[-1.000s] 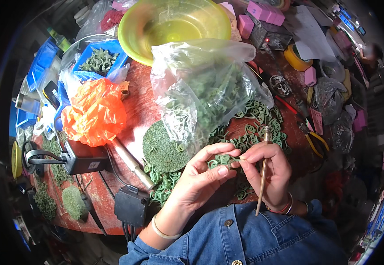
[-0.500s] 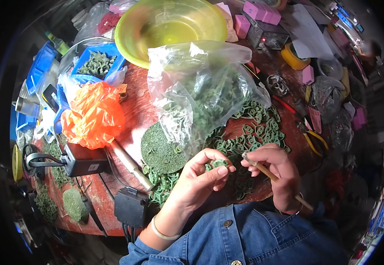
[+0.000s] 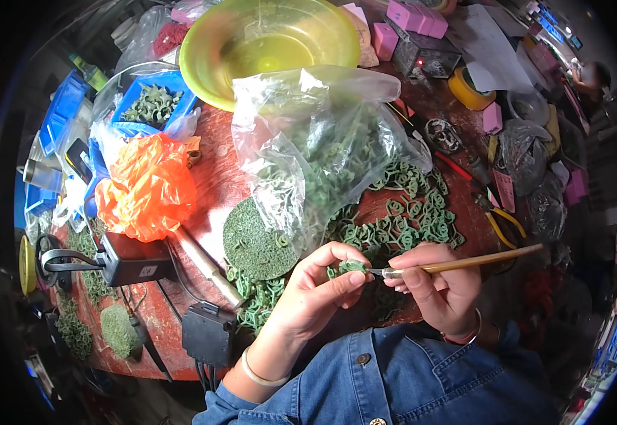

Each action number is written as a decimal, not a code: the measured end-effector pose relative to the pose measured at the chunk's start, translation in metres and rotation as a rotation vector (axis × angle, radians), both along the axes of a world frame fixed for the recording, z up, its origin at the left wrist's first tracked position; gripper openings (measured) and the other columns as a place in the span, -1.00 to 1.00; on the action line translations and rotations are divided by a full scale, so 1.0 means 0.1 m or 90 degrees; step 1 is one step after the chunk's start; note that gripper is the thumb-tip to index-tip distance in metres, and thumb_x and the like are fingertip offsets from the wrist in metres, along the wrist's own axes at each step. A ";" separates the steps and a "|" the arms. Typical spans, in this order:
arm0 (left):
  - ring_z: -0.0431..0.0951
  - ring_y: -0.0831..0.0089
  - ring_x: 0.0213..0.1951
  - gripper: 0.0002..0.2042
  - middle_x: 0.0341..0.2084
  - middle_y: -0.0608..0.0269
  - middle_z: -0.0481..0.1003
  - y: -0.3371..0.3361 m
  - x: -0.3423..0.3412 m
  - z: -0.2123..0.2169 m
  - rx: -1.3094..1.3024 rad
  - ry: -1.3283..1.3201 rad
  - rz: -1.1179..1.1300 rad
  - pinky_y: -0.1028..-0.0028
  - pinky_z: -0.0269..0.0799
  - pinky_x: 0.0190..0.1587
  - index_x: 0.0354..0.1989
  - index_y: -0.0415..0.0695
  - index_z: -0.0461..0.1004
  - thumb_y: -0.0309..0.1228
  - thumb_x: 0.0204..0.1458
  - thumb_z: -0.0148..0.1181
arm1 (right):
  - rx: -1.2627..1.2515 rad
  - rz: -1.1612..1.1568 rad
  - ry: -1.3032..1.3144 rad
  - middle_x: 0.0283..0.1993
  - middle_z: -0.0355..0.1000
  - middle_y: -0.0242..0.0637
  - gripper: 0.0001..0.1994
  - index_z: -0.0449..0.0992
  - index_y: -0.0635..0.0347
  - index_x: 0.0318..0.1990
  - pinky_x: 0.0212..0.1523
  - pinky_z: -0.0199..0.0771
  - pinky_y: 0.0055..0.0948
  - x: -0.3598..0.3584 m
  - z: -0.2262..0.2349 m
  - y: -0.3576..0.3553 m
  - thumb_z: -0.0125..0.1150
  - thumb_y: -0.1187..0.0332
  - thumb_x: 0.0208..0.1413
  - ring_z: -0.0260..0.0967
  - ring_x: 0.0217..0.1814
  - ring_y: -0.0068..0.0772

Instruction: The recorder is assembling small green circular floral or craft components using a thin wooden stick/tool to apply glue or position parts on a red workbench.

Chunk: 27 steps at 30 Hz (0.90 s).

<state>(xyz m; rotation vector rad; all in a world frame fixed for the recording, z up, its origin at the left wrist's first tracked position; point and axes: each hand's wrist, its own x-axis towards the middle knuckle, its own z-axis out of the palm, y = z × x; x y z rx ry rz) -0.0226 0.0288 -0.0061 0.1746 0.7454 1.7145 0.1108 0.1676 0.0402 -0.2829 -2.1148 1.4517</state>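
My left hand [image 3: 320, 287] pinches a small green wax ring piece [image 3: 353, 266] between thumb and fingers, just above the table's near edge. My right hand [image 3: 437, 285] grips a thin wooden-handled tool [image 3: 464, 263] like a pen, its metal tip touching the green piece. The handle points out to the right. Many loose green ring pieces [image 3: 404, 212] lie on the red table right behind both hands. A round green disc [image 3: 254, 241] lies to the left of my left hand.
A clear plastic bag [image 3: 308, 149] of green pieces stands behind the hands, with a yellow-green bowl [image 3: 269, 42] beyond it. An orange bag [image 3: 149, 184], a blue tray [image 3: 154, 106], a black box [image 3: 135, 258] with cables and yellow-handled pliers [image 3: 500, 219] crowd the red table [image 3: 212, 177].
My right hand swung the tool from nearly upright down to level, handle now pointing right, and its tip has come onto the green piece. My left hand stayed put with the piece.
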 end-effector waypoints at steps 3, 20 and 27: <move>0.34 0.68 -0.48 -0.83 -0.36 0.37 0.46 -0.01 0.00 -0.02 0.000 0.020 -0.009 0.64 0.26 -0.44 -0.14 -0.19 0.45 -0.54 0.11 0.22 | 0.053 0.002 0.018 -0.35 0.51 -0.20 -0.89 0.48 0.34 -0.18 -0.44 0.46 -0.50 -0.03 -0.02 0.01 0.19 0.55 0.15 0.50 -0.45 -0.42; 0.35 0.66 -0.50 -0.83 -0.40 0.35 0.47 0.02 0.02 0.01 -0.063 0.076 0.000 0.63 0.26 -0.46 -0.15 -0.20 0.44 -0.54 0.10 0.23 | 0.314 -0.009 0.084 -0.47 0.41 -0.23 -0.80 0.47 0.32 -0.16 -0.54 0.38 -0.40 -0.05 -0.05 -0.01 0.25 0.56 0.02 0.38 -0.55 -0.29; 0.42 0.67 -0.49 -0.81 -0.44 0.33 0.49 0.03 0.02 0.06 -0.083 0.083 0.012 0.67 0.34 -0.50 -0.10 -0.21 0.48 -0.53 0.10 0.24 | 0.226 -0.071 0.070 -0.36 0.48 -0.21 -0.81 0.45 0.33 -0.11 -0.47 0.42 -0.44 -0.01 -0.08 0.01 0.14 0.61 0.10 0.40 -0.50 -0.35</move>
